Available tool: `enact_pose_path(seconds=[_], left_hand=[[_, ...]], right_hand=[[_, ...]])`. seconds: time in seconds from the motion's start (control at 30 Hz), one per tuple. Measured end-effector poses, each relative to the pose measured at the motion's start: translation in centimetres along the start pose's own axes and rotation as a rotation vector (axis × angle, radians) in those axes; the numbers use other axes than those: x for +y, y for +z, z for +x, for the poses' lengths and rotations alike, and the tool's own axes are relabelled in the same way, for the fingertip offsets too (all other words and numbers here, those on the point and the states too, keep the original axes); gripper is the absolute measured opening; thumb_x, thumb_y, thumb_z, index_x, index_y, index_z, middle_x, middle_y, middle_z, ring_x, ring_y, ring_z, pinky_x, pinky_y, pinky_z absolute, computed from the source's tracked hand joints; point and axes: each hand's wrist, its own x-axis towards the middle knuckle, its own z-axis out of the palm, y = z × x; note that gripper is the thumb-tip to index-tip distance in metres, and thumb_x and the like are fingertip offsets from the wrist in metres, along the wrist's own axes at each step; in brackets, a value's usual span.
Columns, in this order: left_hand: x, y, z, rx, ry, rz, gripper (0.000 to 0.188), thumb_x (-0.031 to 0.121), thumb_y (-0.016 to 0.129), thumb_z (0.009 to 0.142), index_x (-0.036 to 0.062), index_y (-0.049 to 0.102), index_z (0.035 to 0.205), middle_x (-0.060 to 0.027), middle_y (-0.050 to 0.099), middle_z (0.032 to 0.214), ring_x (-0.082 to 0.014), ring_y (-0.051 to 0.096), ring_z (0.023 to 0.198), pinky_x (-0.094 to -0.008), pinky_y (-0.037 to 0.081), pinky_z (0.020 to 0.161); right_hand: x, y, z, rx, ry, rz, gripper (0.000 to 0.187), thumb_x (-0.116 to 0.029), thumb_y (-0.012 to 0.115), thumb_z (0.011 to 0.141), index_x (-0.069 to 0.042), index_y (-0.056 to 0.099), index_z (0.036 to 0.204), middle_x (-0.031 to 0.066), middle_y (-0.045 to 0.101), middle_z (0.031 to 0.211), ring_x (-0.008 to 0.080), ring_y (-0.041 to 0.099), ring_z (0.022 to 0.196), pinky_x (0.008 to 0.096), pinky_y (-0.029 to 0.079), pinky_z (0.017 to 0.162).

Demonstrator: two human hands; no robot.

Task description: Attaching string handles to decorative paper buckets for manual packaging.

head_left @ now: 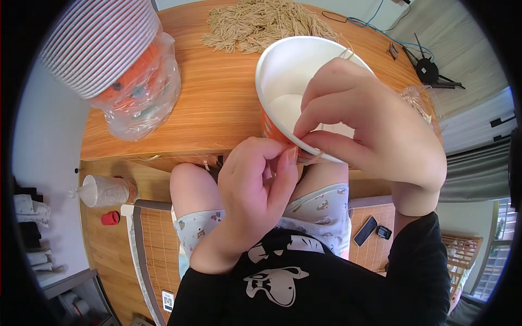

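Observation:
A large paper bucket [286, 81], white inside and orange printed outside, leans toward me at the table's near edge. My right hand [370, 119] reaches over its right side, with the fingertips just inside the near rim and the thumb close to the rim; the fingers are closed on it. Thumb and forefinger of my left hand [255, 174] are pinched together against the outside of the same rim; what lies between them is hidden. A short bit of tan cord [315, 158] shows below the rim beside the fingertips. Another thin tan strand [348, 52] crosses the far rim.
Behind the bucket lies a heap of tan cords [261, 24]. A tall stack of paper buckets [103, 46], partly bagged in clear plastic, stands at the left. A black router [427, 70] with cables is at the far right. Beside my lap lies a phone [365, 231].

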Motion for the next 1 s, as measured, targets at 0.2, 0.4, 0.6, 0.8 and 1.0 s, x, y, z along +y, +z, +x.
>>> enact_pose_path(seconds=[0.2,0.4,0.6,0.8,1.0], left_hand=[[0.2,0.2,0.0,-0.120,-0.205,-0.521,0.009,0.006,0.060,0.099,-0.0011,0.059,0.093,-0.0006,0.059,0.071,-0.0033,0.047,0.058,-0.0205,0.035,0.051],[1.0,-0.5,0.2,-0.172,-0.422,-0.786,0.011,0.007,0.056,0.102,-0.0026,0.059,0.099,0.0010,0.061,0.074,-0.0002,0.049,0.064,-0.0166,0.037,0.054],[0.7,-1.1,0.5,-0.267,-0.422,-0.957,0.013,0.006,0.057,0.101,-0.0040,0.062,0.108,0.0001,0.064,0.081,-0.0013,0.055,0.075,-0.0155,0.042,0.064],[1.5,-0.9,0.9,-0.185,-0.464,-0.851,0.012,0.006,0.059,0.100,-0.0039,0.063,0.105,-0.0017,0.066,0.084,-0.0026,0.057,0.076,-0.0162,0.044,0.065],[1.3,-0.6,0.7,-0.174,-0.472,-0.783,0.009,0.005,0.059,0.100,-0.0033,0.062,0.102,-0.0035,0.066,0.086,-0.0049,0.058,0.074,-0.0183,0.046,0.066]], right_hand=[[-0.8,-0.2,-0.5,0.057,0.070,-0.030,0.010,-0.001,0.067,0.076,-0.003,0.064,0.085,0.0094,0.060,0.090,0.0277,0.055,0.091,0.0376,0.045,0.081],[-3.1,2.0,-2.0,0.280,0.018,-0.150,0.019,-0.001,0.071,0.070,-0.006,0.064,0.086,0.0088,0.056,0.092,0.0292,0.055,0.088,0.0366,0.044,0.078],[-3.2,4.8,-3.8,0.421,-0.056,-0.444,0.029,-0.009,0.080,0.058,-0.013,0.070,0.085,0.0023,0.055,0.092,0.0245,0.054,0.087,0.0353,0.043,0.075],[-2.4,5.8,-4.5,0.561,-0.143,-0.535,0.025,-0.024,0.073,0.060,-0.015,0.064,0.081,-0.0015,0.057,0.094,0.0177,0.055,0.090,0.0342,0.039,0.077],[-2.6,6.7,-4.9,0.586,0.000,-0.533,0.035,-0.023,0.088,0.057,-0.017,0.064,0.082,0.0039,0.058,0.107,0.0263,0.052,0.097,0.0364,0.043,0.078]])
